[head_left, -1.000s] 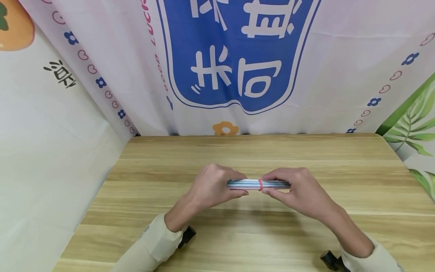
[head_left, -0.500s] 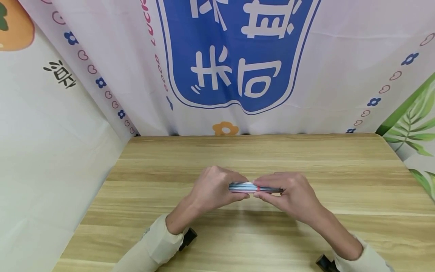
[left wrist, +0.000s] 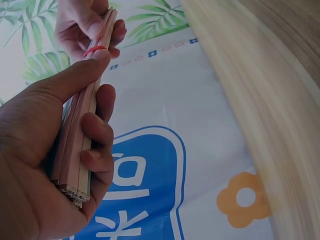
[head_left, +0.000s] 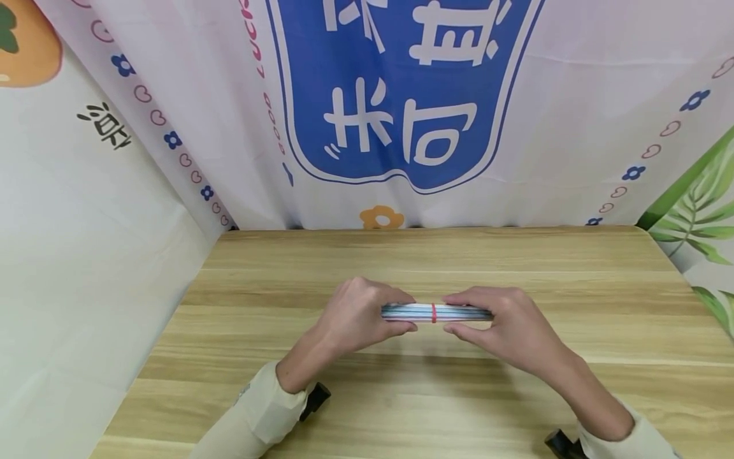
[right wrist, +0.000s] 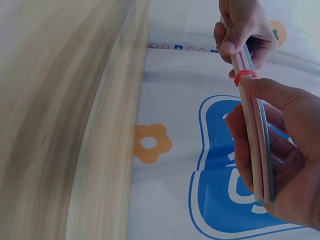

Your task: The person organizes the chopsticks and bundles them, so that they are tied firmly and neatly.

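Observation:
A bundle of long, flat pastel strips (head_left: 410, 312), in pink, white and blue-green, is held crosswise above the table in the head view. A red rubber band (head_left: 434, 313) circles it near its middle. My left hand (head_left: 355, 315) grips the left end, thumb below and fingers above. The right hand (head_left: 504, 319) grips the other end the same way. In the left wrist view, the cut ends of the strips (left wrist: 74, 194) show at the heel of the left palm. The right thumb (right wrist: 267, 91) lies along the strips close to the band in the right wrist view.
The wood-grain table (head_left: 287, 268) lies beneath both hands. Behind it hangs a white printed cloth (head_left: 545, 127) with a blue panel. A white sheet (head_left: 86, 255) closes off the left side, and a leaf-patterned cloth (head_left: 694, 217) the right.
My right hand slid left along the bundle over the band, then drew back to the right end. The band now sits slightly farther left. My left hand has barely moved.

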